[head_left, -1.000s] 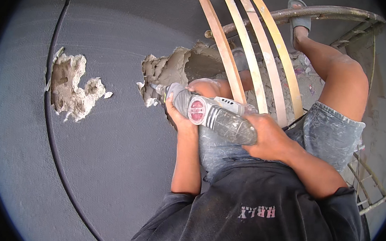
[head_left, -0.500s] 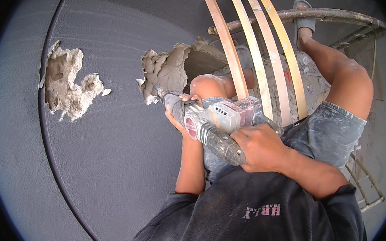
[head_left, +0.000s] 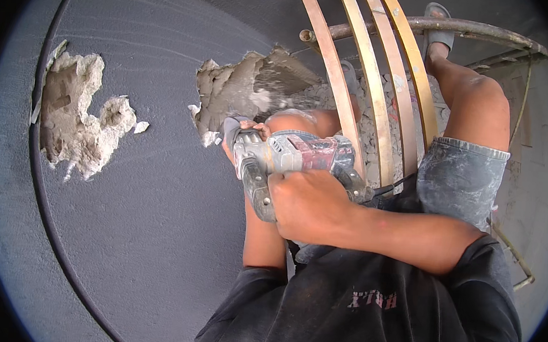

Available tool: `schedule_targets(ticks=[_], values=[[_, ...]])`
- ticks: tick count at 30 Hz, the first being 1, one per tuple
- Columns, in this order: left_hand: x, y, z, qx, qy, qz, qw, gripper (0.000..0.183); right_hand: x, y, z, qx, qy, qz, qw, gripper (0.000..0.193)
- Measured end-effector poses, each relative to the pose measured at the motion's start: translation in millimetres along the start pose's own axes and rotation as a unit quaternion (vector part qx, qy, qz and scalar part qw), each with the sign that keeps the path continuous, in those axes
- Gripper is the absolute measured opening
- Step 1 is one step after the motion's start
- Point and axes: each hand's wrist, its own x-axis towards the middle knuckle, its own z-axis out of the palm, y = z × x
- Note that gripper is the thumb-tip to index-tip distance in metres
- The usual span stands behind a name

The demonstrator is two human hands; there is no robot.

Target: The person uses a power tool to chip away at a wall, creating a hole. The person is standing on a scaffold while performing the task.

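Note:
A dusty grey-and-red demolition hammer (head_left: 310, 153) is held in both my hands, its nose toward the broken hole (head_left: 225, 94) in the dark grey wall. Around its front end, close to the hole's lower edge, wraps my left hand (head_left: 256, 131), with only some fingers showing. My right hand (head_left: 310, 205) is closed on the black rear handle (head_left: 258, 192). The chisel tip is hidden from this view. Blurred debris (head_left: 279, 95) flies in front of the hole, near my knee.
A second ragged hole (head_left: 72, 103) lies farther left, beside a black cable (head_left: 45, 212) along the wall. Several wooden strips (head_left: 372, 82) stand between my legs, over broken rubble (head_left: 379, 124). A rusty metal pipe (head_left: 481, 31) runs under my outstretched foot.
The hammer has swung and shifted left and forward, both hands with it, and its chisel has gone out of sight. Debris now flies at the hole. The view has shifted slightly.

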Motion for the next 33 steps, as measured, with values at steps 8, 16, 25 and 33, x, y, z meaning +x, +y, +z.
schedule_targets(ticks=[8, 16, 25, 33], values=[[4, -11, 17, -0.062, 0.116, -0.011, 0.991, 0.051, 17, 8, 17, -0.054, -0.008, 0.001, 0.999, 0.030], [-25, -12, 46, 0.023, 0.141, -0.048, 0.989, 0.048, -19, 2, 7, -0.051, -0.028, 0.038, 0.998, 0.036], [-43, -44, 85, 0.147, 0.119, -0.030, 0.981, 0.049, -85, 49, 2, 0.018, 0.058, -0.022, 0.998, 0.049], [-55, -69, 108, 0.149, 0.088, -0.053, 0.983, 0.046, -118, 64, -12, 0.039, 0.061, -0.042, 0.996, 0.056]])
